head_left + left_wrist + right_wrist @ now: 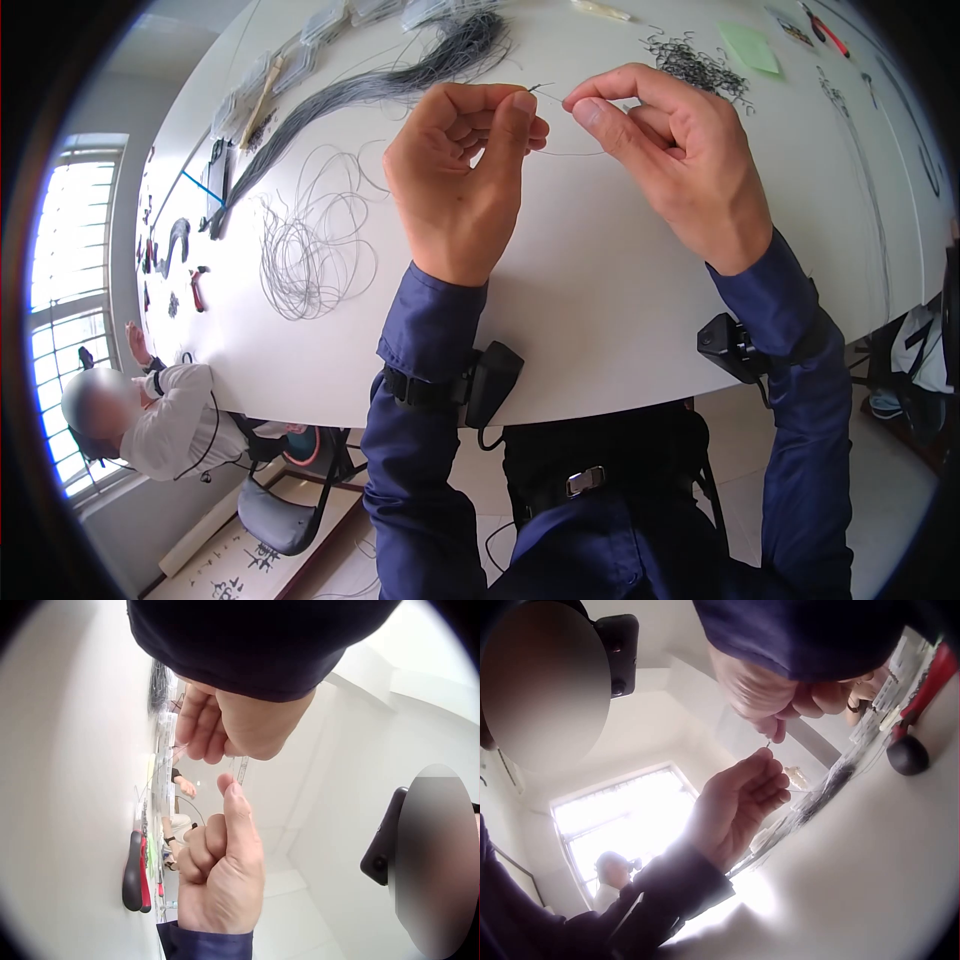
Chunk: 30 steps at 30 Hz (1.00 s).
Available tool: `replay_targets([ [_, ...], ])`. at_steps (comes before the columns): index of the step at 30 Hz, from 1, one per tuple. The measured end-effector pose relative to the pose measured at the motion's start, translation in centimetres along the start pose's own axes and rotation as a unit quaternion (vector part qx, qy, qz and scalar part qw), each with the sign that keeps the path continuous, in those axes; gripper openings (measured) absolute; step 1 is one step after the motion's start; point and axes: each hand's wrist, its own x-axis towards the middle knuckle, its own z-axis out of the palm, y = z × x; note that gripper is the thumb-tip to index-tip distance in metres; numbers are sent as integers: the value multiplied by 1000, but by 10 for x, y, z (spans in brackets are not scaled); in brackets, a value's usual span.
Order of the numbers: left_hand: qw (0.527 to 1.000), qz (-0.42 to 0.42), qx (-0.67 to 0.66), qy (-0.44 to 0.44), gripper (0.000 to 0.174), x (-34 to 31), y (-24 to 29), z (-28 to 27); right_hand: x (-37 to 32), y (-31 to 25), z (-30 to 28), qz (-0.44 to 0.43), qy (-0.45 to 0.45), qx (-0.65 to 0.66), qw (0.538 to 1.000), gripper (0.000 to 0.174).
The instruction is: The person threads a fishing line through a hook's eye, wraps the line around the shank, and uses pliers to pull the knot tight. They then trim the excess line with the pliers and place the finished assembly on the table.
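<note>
In the head view my left hand (455, 175) pinches a small dark hook-like piece (537, 87) between thumb and index finger, its tip poking out past them. A fine grey line (570, 153) spans the gap between the two hands. The right hand (685, 150) pinches the line's thin end between thumb and forefinger, a short way right of the left fingertips. From the right wrist, the little piece (769, 743) shows where the fingertips of both hands come close together. Both hands are raised over the white table (600, 330).
A loose coil of line (315, 255) lies left, below a long bundle of grey strands (400, 80). Small dark hooks (695, 70) are heaped at the back right, near a green paper (750, 47) and red-handled pliers (828, 32). Another person (170, 420) sits at left.
</note>
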Motion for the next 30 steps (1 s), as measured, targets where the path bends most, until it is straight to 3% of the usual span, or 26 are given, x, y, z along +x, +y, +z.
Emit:
replay_targets([
  [5, 1000, -2, -7, -6, 19, -1, 1, 2, -1, 2, -2, 21, -9, -18, 1000, 13],
  [11, 1000, 1, 17, -7, 15, -2, 0, 4, -2, -1, -4, -29, -6, -94, 995, 12],
  [17, 983, 75, 161, -41, 6, -3, -10, 7, -2, -2, -7, -144, -1, -147, 979, 10],
  [21, 964, 109, 214, -114, 6, -6, -6, 10, -1, 1, -14, -102, -20, -112, 988, 12],
  [24, 967, 33, 193, -164, 7, -7, 3, 7, 6, 12, -18, -34, -70, -20, 997, 18],
  [30, 976, 15, 127, -177, 7, -8, 6, 7, 12, 22, -25, 1, -139, 99, 985, 23],
])
